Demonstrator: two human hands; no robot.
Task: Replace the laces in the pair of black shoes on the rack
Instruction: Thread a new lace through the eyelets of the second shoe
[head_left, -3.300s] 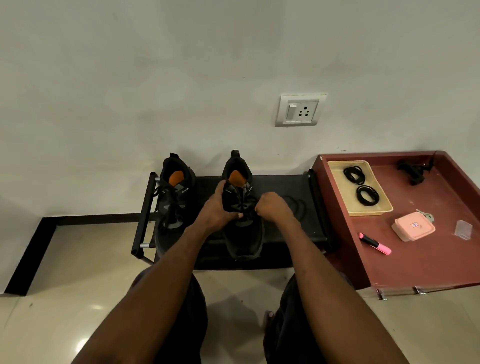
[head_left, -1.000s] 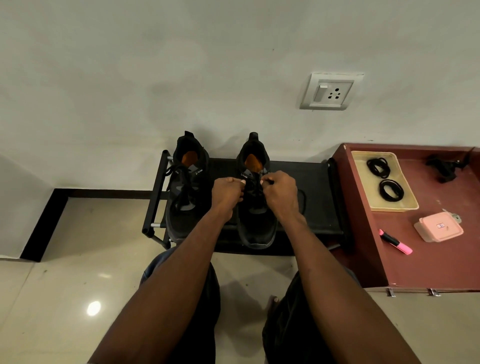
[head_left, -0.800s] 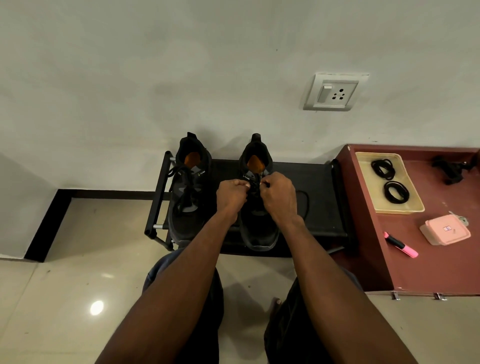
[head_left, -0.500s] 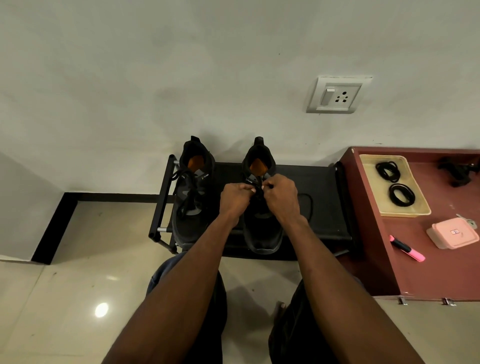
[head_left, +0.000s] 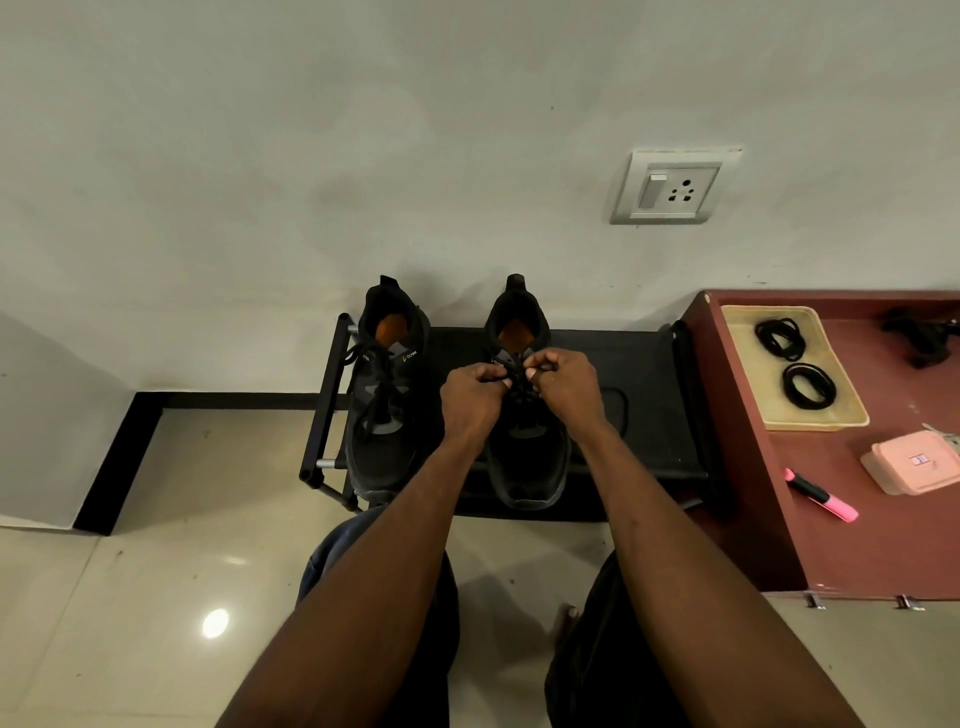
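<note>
Two black shoes stand side by side on the black rack (head_left: 644, 364), which is against the wall. Both have the long axis running from the wall toward the person: the heels with the orange insoles are at the wall, the toes point to the person. The left shoe (head_left: 387, 415) is at the left end of the rack and its lace is loose, spread over the tongue. The right shoe (head_left: 524, 457) is near the middle of the rack, and both hands are over its upper part, close to the tongue. The left hand (head_left: 475, 397) has its fingers curled and pinches the lace (head_left: 517, 387) of this shoe from the left side; the right hand (head_left: 566, 387) also has curled fingers and pinches the same lace from the right side. The two hands are very near each other, with only a small gap where the lace shows. The hands cover most of the eyelets, so I cannot tell how far this shoe is laced. On the rack just right of the right hand lies a dark loop, hard to make out against the black surface. At the right is a red-brown table (head_left: 883, 545), cut off by the frame edge, with a beige tray (head_left: 841, 415) that holds two coiled black laces (head_left: 779, 338). Near it lie a pink box (head_left: 911, 462) and a pink marker (head_left: 821, 493).
</note>
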